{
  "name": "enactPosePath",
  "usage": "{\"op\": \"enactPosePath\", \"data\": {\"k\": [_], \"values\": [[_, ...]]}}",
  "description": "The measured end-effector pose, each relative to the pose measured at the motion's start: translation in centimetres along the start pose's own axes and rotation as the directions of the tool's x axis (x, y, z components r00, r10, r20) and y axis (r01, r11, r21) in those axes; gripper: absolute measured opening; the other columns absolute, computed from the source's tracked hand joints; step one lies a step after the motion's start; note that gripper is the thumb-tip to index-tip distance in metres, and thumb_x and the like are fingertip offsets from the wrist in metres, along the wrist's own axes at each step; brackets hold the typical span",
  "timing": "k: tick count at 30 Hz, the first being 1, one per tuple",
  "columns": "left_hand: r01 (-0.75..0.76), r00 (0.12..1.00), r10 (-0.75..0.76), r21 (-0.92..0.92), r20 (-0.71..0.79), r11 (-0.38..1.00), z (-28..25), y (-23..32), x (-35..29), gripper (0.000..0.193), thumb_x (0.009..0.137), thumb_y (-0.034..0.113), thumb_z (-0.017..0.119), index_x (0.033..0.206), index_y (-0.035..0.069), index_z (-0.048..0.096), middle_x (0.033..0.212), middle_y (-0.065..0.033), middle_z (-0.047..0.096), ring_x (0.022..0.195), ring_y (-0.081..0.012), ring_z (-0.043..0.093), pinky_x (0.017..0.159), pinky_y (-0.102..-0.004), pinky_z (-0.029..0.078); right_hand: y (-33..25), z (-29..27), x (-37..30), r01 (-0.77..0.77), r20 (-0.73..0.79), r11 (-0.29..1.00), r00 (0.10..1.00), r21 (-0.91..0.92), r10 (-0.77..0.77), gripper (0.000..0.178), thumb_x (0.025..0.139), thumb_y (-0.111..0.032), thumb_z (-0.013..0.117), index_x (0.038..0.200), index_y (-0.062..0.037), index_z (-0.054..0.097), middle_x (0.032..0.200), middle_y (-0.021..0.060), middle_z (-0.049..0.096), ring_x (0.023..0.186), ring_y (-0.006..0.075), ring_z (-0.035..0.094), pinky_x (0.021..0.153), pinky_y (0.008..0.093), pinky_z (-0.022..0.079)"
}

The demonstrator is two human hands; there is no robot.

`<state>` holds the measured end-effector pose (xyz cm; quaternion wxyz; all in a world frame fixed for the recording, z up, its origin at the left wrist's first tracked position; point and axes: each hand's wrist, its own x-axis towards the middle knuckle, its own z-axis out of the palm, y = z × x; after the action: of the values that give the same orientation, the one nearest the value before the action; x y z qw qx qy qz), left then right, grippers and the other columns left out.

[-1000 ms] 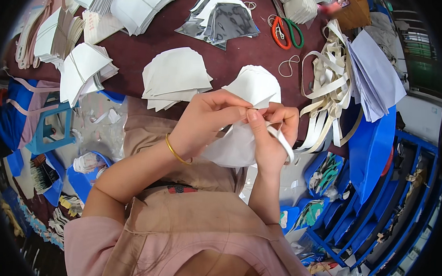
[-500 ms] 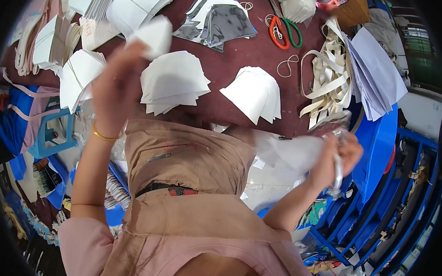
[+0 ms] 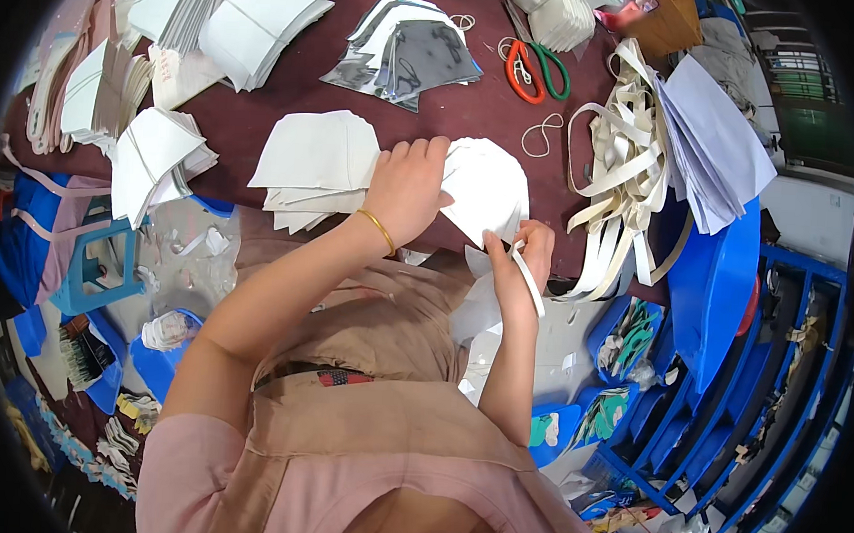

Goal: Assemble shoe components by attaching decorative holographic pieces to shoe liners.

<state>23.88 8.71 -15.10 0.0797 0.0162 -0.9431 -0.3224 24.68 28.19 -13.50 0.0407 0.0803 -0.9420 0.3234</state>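
Observation:
At the table's near edge, a fanned stack of white curved-top panels (image 3: 488, 185) lies between my hands. My left hand (image 3: 406, 194) closes on the stack's left edge, thumb over it and fingers bent. My right hand (image 3: 524, 261) pinches at the lower right corner, and a narrow white curved strip (image 3: 528, 282) is held in it, pointing down. Below the stack, beside my right hand, hangs a translucent whitish sheet (image 3: 478, 305); its upper part is hidden. Left of my left hand sits a second stack of white panels (image 3: 317, 157).
Dark grey and white panels (image 3: 407, 61) lie farther back, near red-handled and green-handled scissors (image 3: 526, 73). A heap of cream straps (image 3: 627, 161) is at the right, by a blue bin (image 3: 727, 280). Bundled white stacks (image 3: 261, 26) fill the far left.
My left hand has come down and right, from above the left stack to the right stack. My right hand has swung in leftward from the straps, bringing the white strip and translucent sheet.

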Motion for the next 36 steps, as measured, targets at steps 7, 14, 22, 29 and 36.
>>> {"op": "enactPosePath", "data": {"k": [7, 14, 22, 29, 36], "values": [[0.121, 0.992, -0.059, -0.658, 0.116, 0.744, 0.9, 1.6, -1.1, 0.041, 0.076, 0.002, 0.068, 0.111, 0.002, 0.048, 0.092, -0.0125, 0.053, 0.084, -0.0289, 0.054, 0.074, -0.0381, 0.045, 3.2, 0.9, 0.1, -0.059, -0.207, 0.922, 0.967, 0.382, 0.148, 0.031, 0.074, -0.003, 0.073, 0.084, -0.0044, 0.044, 0.107, 0.0105, 0.055, 0.077, 0.0128, 0.051, 0.074, 0.0278, 0.044], [-0.105, 0.944, 0.135, 0.114, -0.301, 0.988, -3.2, -0.7, 8.8, 0.042, 0.076, 0.015, 0.070, 0.114, 0.007, 0.055, 0.110, -0.0138, 0.054, 0.103, -0.0314, 0.051, 0.089, -0.0416, 0.042, 1.8, -1.5, 0.3, 0.050, -0.219, 0.941, 0.975, 0.335, 0.026, 0.025, 0.079, -0.004, 0.070, 0.085, -0.0051, 0.046, 0.101, 0.0085, 0.056, 0.079, 0.0101, 0.049, 0.071, 0.0231, 0.042], [0.054, 0.998, -0.036, 0.358, -0.056, 0.932, -3.6, -6.2, 15.4, 0.029, 0.073, 0.019, 0.075, 0.095, 0.007, 0.060, 0.089, -0.0088, 0.061, 0.089, -0.0285, 0.058, 0.077, -0.0368, 0.043, -3.3, -0.1, -0.8, 0.034, 0.008, 0.887, 0.999, 0.461, -0.043, 0.022, 0.079, -0.006, 0.071, 0.082, -0.0050, 0.049, 0.097, 0.0097, 0.059, 0.071, 0.0118, 0.049, 0.062, 0.0255, 0.042], [-0.007, 0.991, 0.114, -0.803, 0.076, 0.596, -6.5, -0.7, 4.8, 0.026, 0.082, 0.006, 0.070, 0.089, 0.008, 0.044, 0.083, 0.0025, 0.051, 0.079, -0.0038, 0.051, 0.064, -0.0221, 0.042, -4.3, -0.4, 0.5, -0.067, 0.064, 0.509, 0.998, 0.858, 0.023, 0.036, 0.076, -0.002, 0.074, 0.097, -0.0083, 0.046, 0.116, 0.0100, 0.052, 0.091, 0.0113, 0.053, 0.078, 0.0261, 0.045], [-0.167, 0.986, 0.051, -0.906, -0.160, 0.388, -6.9, -1.0, 2.5, 0.027, 0.077, 0.001, 0.072, 0.090, 0.006, 0.049, 0.084, 0.0021, 0.053, 0.076, -0.0057, 0.052, 0.066, -0.0213, 0.045, -8.5, 2.3, 5.0, 0.002, 0.069, 0.440, 0.987, 0.898, -0.145, 0.046, 0.074, 0.003, 0.074, 0.099, -0.0111, 0.038, 0.121, 0.0116, 0.049, 0.107, 0.0178, 0.055, 0.087, 0.0311, 0.047]]}}
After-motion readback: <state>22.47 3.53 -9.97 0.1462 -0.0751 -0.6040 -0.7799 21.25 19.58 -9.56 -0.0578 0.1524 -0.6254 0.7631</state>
